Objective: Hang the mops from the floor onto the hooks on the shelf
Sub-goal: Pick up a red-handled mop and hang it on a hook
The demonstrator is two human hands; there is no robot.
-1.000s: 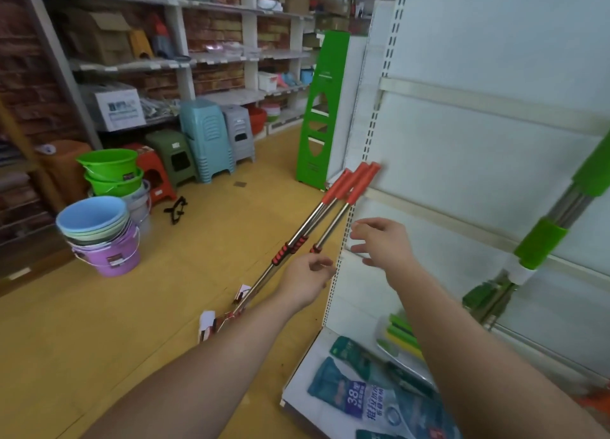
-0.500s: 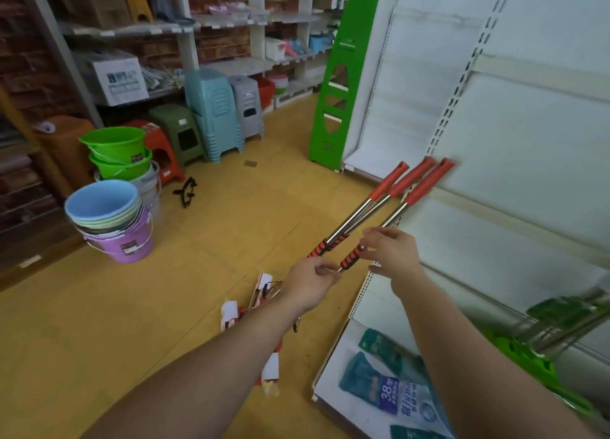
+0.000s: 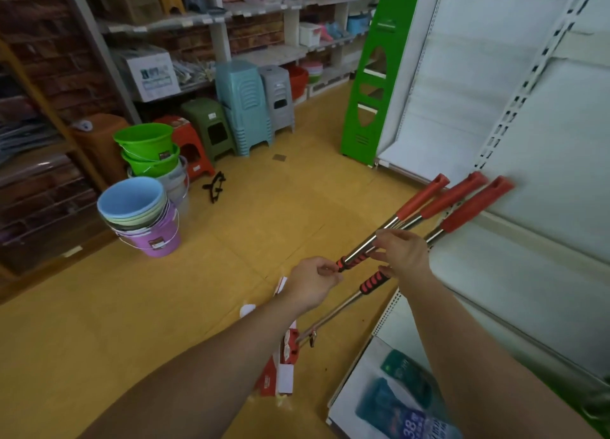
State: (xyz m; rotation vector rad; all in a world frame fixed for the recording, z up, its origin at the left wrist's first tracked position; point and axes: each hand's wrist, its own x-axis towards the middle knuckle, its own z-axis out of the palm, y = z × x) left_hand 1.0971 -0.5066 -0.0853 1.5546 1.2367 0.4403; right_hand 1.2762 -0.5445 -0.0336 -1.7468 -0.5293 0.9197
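Three mops: heads on the floor at 6 o'clock, red handle ends pointing to 2 o'clock, against the shelf.

Change since a second ago: your right hand, then loose and clear of the shafts, now wraps the third mop and has drawn it apart from the others. Your left hand grips the other two at the foam sleeve.

Judgement: one mop is singled out for hanging. No hook visible.

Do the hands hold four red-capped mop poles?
No, only three red-capped mop poles show, held between the left hand and right hand.
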